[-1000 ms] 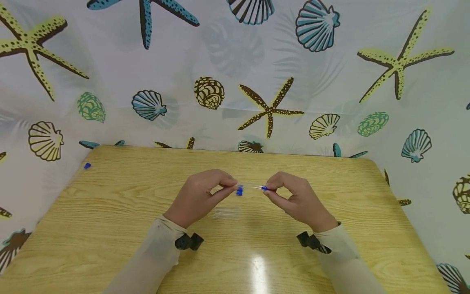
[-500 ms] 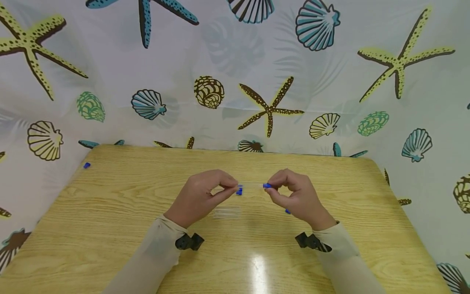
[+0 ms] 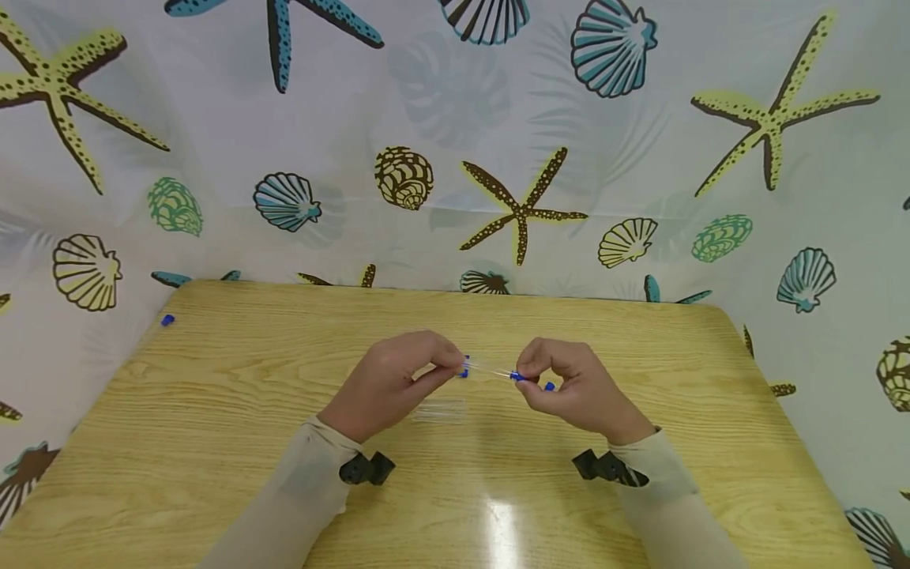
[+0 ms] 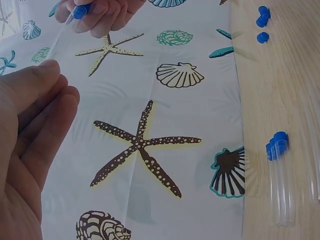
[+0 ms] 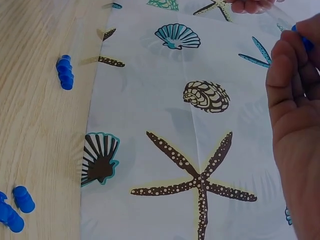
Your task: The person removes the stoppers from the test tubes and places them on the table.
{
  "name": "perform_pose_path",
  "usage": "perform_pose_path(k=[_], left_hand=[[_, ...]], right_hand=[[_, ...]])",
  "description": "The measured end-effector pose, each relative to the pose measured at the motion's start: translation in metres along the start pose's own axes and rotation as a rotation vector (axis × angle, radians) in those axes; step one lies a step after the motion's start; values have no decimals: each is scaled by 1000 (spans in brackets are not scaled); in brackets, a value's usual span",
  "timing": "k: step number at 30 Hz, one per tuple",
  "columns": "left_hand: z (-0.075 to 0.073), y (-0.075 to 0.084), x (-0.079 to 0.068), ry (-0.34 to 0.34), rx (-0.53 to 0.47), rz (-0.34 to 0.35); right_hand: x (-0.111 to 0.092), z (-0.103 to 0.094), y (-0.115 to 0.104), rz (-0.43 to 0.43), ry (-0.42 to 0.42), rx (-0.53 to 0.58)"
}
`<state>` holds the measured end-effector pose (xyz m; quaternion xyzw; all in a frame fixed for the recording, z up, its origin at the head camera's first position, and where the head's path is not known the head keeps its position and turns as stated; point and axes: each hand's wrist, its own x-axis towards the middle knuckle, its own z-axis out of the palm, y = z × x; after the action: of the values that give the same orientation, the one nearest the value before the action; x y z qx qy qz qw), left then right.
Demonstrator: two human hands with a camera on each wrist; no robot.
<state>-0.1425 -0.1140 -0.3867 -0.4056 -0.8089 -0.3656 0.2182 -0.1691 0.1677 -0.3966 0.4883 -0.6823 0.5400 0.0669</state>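
Note:
In the head view, my left hand (image 3: 398, 379) pinches a thin clear tube (image 3: 490, 370) near one end. The tube slants slightly down to the right between the hands. My right hand (image 3: 579, 395) holds a small blue cap (image 3: 517, 376) between thumb and fingertips, at the tube's right end. The left wrist view shows the tube meeting this cap (image 4: 81, 11); how far it sits on the tube is too small to tell. Behind the left fingers lie clear tubes with blue caps (image 4: 277, 145), partly hidden in the head view.
Loose blue caps (image 4: 262, 20) lie on the wooden table (image 3: 284, 474) beyond my right hand. A row of clear tubes (image 3: 439, 411) without visible caps lies nearer me. Another small blue piece (image 3: 167, 320) sits near the table's far-left edge. A shell-patterned cloth (image 3: 426, 261) hangs behind.
My right hand and the cap have dipped slightly toward me, tilting the tube. Loose caps now show between the right thumb and fingers. The left hand has barely moved.

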Motion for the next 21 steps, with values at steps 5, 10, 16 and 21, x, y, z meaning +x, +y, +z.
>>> perform_pose_path(k=[5, 10, 16, 21], left_hand=[[-1, 1, 0, 1, 28, -10], [-3, -1, -1, -9, 16, -11], [-3, 0, -1, -13, 28, 41], [-4, -1, -1, 4, 42, 42]], right_hand=[[2, 3, -1, -28, 42, -65], [1, 3, 1, -24, -11, 4], [-1, 4, 2, 7, 23, -15], [-1, 5, 3, 4, 8, -26]])
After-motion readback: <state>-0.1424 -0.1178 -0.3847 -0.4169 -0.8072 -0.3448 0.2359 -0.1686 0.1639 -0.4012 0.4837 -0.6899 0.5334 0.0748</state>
